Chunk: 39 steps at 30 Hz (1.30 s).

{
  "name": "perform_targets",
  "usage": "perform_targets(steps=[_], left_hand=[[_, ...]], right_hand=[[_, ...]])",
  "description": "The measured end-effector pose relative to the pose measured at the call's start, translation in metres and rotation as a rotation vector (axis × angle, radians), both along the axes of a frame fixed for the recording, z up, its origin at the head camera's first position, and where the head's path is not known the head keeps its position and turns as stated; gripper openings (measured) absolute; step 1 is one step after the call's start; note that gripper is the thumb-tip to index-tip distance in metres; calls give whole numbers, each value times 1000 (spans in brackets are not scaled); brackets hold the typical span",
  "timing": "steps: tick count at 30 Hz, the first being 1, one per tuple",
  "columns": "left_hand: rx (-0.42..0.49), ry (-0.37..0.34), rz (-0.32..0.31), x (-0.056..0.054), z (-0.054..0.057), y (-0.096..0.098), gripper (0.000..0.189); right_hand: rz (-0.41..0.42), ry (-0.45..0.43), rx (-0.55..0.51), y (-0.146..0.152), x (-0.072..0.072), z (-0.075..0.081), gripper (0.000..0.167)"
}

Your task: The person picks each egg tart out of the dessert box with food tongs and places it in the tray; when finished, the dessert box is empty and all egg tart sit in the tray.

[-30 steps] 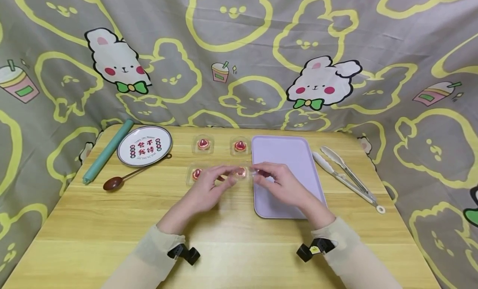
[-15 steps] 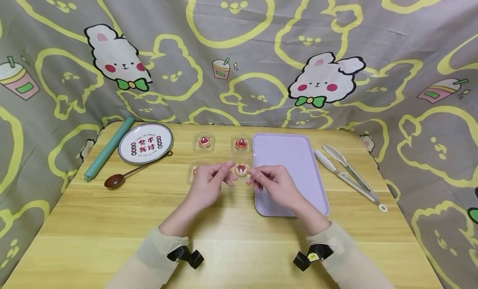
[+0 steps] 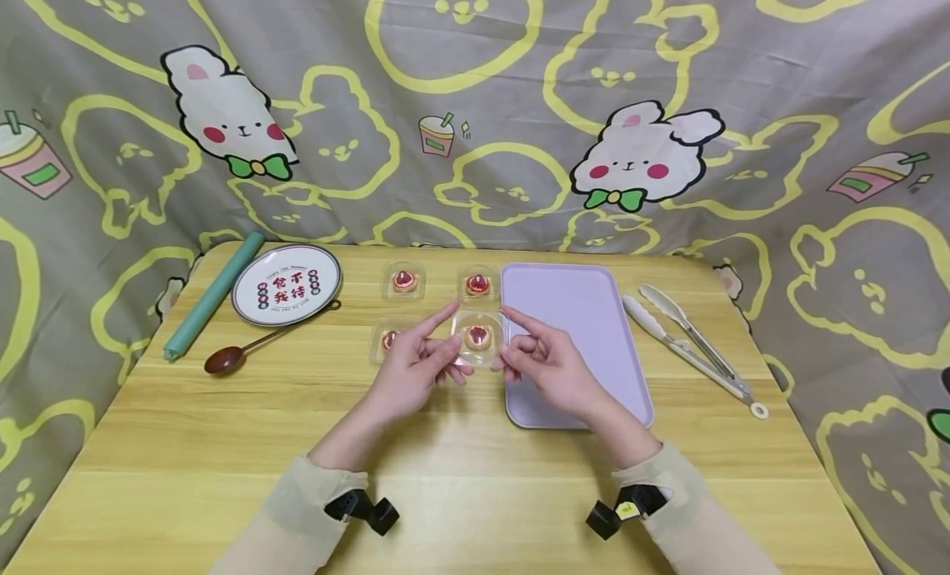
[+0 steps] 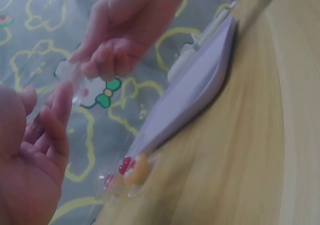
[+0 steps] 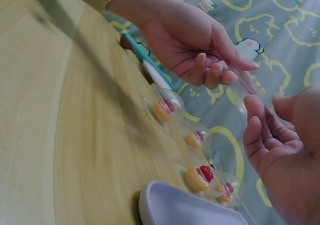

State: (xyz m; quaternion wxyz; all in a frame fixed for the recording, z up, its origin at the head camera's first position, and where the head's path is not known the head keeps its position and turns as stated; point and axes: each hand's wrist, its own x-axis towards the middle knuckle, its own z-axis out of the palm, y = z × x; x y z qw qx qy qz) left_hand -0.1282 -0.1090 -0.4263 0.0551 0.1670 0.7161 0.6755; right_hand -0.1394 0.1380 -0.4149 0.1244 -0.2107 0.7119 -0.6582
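Note:
My left hand [image 3: 408,365] and right hand [image 3: 549,362] pinch opposite sides of a clear plastic lid [image 3: 477,318], raised above the table. Both wrist views show this thin see-through lid [image 5: 248,83] between the fingertips, well over the wood. Through it, in the head view, the front right tart [image 3: 478,337] shows, yellow with a red top. That tart [image 5: 198,179] sits on the table beside the lilac tray [image 5: 175,205]. A front left tart [image 3: 389,341] in clear packaging lies partly behind my left hand. Two more packaged tarts [image 3: 404,281] stand farther back.
Lilac tray [image 3: 571,344] under and beyond my right hand. Tongs [image 3: 693,352] lie at the right. On the left are a plate with red lettering [image 3: 288,286], a brown spoon [image 3: 225,360] and a green roll [image 3: 213,299]. A patterned curtain [image 3: 482,105] hangs behind the table.
The clear lid has turned to face the head camera more, with my index fingers now straightened along its upper edges. Both hands stay near the front right tart.

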Motion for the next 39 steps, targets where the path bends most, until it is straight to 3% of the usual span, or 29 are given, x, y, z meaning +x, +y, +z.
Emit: perform_targets(steps=[6, 10, 13, 21, 39], left_hand=[[-36, -27, -108, 0, -1, -8, 64], [-64, -48, -188, 0, 0, -14, 76], [-115, -58, -213, 1, 0, -16, 86], [-293, -33, -150, 3, -6, -20, 99], [-425, -44, -122, 6, -33, -17, 95]], right_hand=[[75, -8, 61, 6, -1, -3, 68], [126, -2, 88, 7, -2, -5, 78], [150, 11, 113, 7, -1, -6, 84], [152, 105, 227, 7, 0, -15, 95], [170, 241, 489, 5, -1, -33, 90]])
